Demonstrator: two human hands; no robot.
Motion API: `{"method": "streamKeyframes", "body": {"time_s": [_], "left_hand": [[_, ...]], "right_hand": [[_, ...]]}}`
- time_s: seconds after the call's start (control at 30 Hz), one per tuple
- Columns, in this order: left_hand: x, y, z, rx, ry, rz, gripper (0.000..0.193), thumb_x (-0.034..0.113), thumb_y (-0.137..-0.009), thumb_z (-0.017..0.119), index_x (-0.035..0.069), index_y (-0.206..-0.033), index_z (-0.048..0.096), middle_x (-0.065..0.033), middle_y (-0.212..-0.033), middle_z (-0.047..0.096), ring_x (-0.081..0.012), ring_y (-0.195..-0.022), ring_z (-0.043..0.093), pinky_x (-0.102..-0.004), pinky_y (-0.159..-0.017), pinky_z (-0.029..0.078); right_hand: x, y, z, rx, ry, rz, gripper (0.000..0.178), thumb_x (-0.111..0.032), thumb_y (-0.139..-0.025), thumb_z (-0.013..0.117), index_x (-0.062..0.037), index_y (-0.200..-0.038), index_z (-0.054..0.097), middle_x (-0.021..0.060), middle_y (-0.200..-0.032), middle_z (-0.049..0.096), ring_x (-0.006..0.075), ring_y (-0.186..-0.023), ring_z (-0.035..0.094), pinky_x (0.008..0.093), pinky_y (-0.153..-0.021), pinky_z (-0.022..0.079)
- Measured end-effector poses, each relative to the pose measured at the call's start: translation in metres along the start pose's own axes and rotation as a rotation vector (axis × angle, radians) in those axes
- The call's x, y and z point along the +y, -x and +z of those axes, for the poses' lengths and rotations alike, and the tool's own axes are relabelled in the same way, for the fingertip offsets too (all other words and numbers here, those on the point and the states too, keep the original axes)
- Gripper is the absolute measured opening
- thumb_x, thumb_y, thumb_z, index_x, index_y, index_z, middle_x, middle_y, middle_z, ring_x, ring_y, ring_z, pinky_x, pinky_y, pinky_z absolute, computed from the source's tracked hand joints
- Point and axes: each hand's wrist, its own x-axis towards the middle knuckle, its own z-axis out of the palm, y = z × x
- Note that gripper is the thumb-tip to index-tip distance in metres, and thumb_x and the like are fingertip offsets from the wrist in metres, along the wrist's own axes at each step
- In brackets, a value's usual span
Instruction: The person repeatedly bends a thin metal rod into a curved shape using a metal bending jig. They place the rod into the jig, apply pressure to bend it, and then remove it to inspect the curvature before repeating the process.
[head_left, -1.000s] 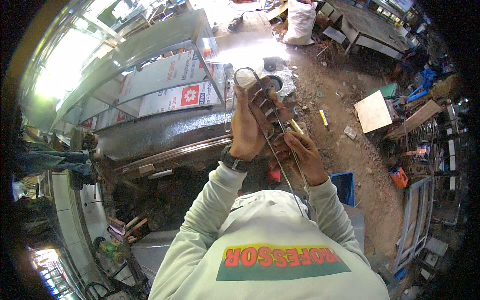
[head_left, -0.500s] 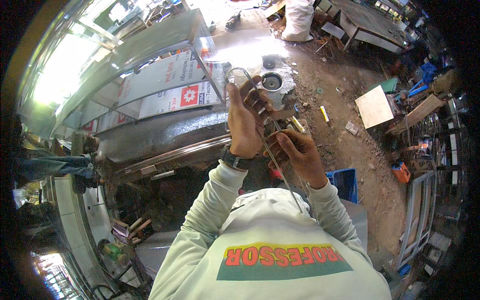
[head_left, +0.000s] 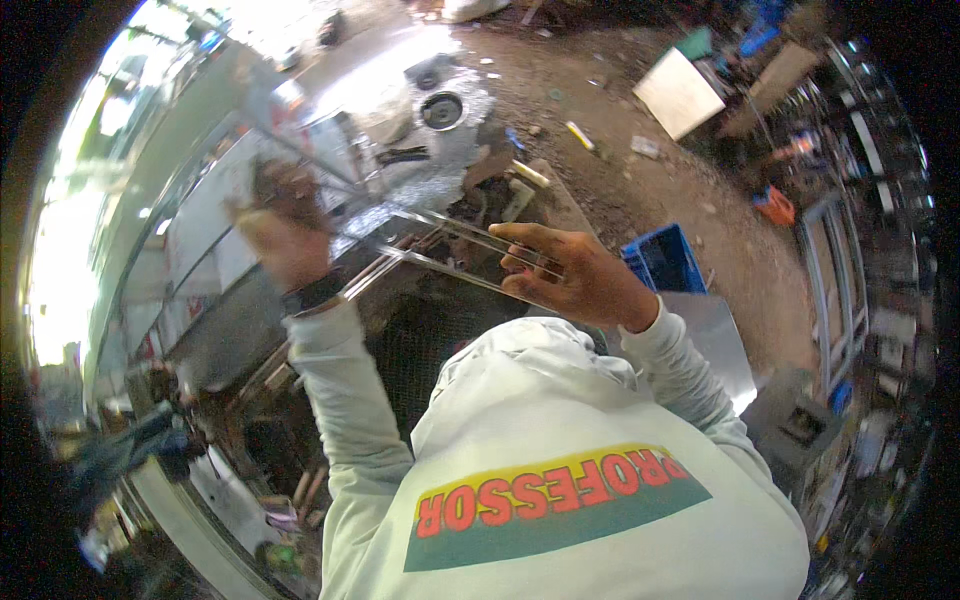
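Note:
My right hand (head_left: 575,275) is closed around thin, shiny bent metal rods (head_left: 450,226), which stretch leftward from its fingers in front of my chest. Off to the left, my left hand (head_left: 285,225) is raised, with a dark watch (head_left: 314,293) at the wrist. Motion smears its fingers, so whether it grips the far end of the rods cannot be made out. The rods' left part blurs against the sheet metal behind.
A large sheet-metal unit (head_left: 160,290) stands at the left. Beyond my hands lies a round metal piece with a dark centre (head_left: 441,111). To the right are a blue crate (head_left: 664,258), a pale board (head_left: 680,93), an orange container (head_left: 774,206) and a metal frame (head_left: 832,285).
My left hand has moved from beside the right hand far to the left. The rods have swung from steep to flatter, pointing left. My view has turned, shifting the surroundings.

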Motion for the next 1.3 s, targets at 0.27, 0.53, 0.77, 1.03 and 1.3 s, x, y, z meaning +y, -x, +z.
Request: {"method": "streamKeyframes", "body": {"time_s": [0.27,0.53,0.77,1.03,1.3], "left_hand": [[0.060,-0.032,-0.074,-0.228,0.333,-0.184,0.040,0.035,-0.101,0.037,-0.002,-0.104,0.050,-0.0102,-0.084,0.049,-0.0239,-0.077,0.048,-0.0373,-0.075,0.047],[0.076,-0.054,-0.121,0.069,-0.056,-0.021,0.034,0.031,-0.098,0.041,-0.001,-0.107,0.048,-0.0101,-0.085,0.049,-0.0241,-0.075,0.050,-0.0382,-0.074,0.047],[0.072,-0.044,-0.101,0.119,0.363,-0.137,0.035,0.033,-0.098,0.045,0.002,-0.115,0.048,-0.0107,-0.090,0.054,-0.0250,-0.069,0.053,-0.0386,-0.067,0.048],[0.076,-0.047,-0.102,0.144,0.505,-0.143,0.039,0.035,-0.098,0.049,0.006,-0.124,0.047,-0.0113,-0.095,0.059,-0.0261,-0.063,0.057,-0.0391,-0.060,0.049],[0.078,-0.061,-0.120,0.203,0.724,-0.199,0.050,0.040,-0.097,0.055,0.012,-0.138,0.047,-0.0115,-0.106,0.066,-0.0279,-0.056,0.062,-0.0404,-0.050,0.050]], "right_hand": [[0.050,0.087,-0.063,0.167,-0.042,0.101,0.042,-0.031,-0.104,0.059,-0.0040,-0.136,0.061,0.0135,-0.115,0.072,0.0193,-0.108,0.067,0.0336,-0.095,0.051],[0.018,0.085,-0.034,0.357,0.476,-0.171,0.084,-0.044,-0.082,0.080,-0.0072,-0.149,0.045,0.0155,-0.143,0.052,0.0338,-0.130,0.051,0.0466,-0.111,0.039],[0.027,0.079,-0.018,0.354,0.541,-0.148,0.073,-0.041,-0.082,0.080,-0.0072,-0.140,0.052,0.0147,-0.130,0.060,0.0348,-0.124,0.055,0.0456,-0.108,0.042],[0.027,0.073,-0.015,0.406,0.238,-0.106,0.053,-0.029,-0.083,0.081,-0.0085,-0.128,0.063,0.0129,-0.121,0.066,0.0288,-0.113,0.066,0.0414,-0.099,0.050],[0.028,0.069,-0.007,0.417,-0.160,0.004,0.047,-0.019,-0.083,0.082,-0.0096,-0.126,0.064,0.0075,-0.114,0.072,0.0207,-0.105,0.070,0.0372,-0.098,0.052]]}}
